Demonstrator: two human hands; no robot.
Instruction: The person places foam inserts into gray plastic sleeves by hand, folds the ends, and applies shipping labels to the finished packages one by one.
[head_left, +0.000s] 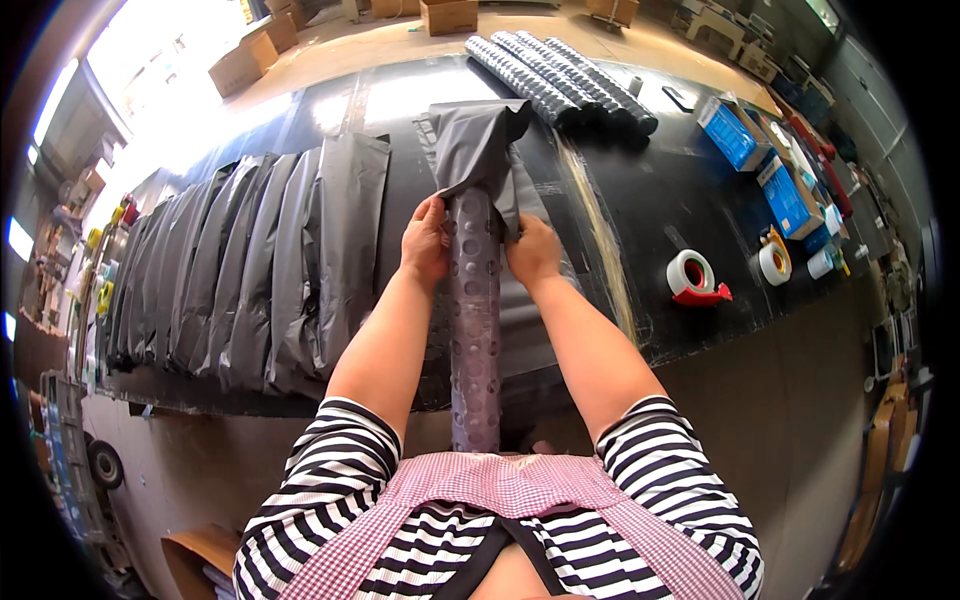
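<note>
A long roll wrapped in clear film, with round bumps along it (474,330), runs from near my apron toward the middle of the black table. Its far end is inside the mouth of a grey plastic mailing bag (470,145). My left hand (427,240) is closed on the bag's edge at the roll's left side. On the right side, my right hand (534,250) grips the other edge of the bag, its fingertips partly hidden by the plastic. More grey plastic lies flat under the roll, to the right.
Several filled grey bags (240,270) lie side by side on the left. Several unbagged dark bumpy rolls (560,80) rest at the far side. A tape roll with a red dispenser (692,278), another tape roll (773,262) and blue boxes (735,132) are on the right.
</note>
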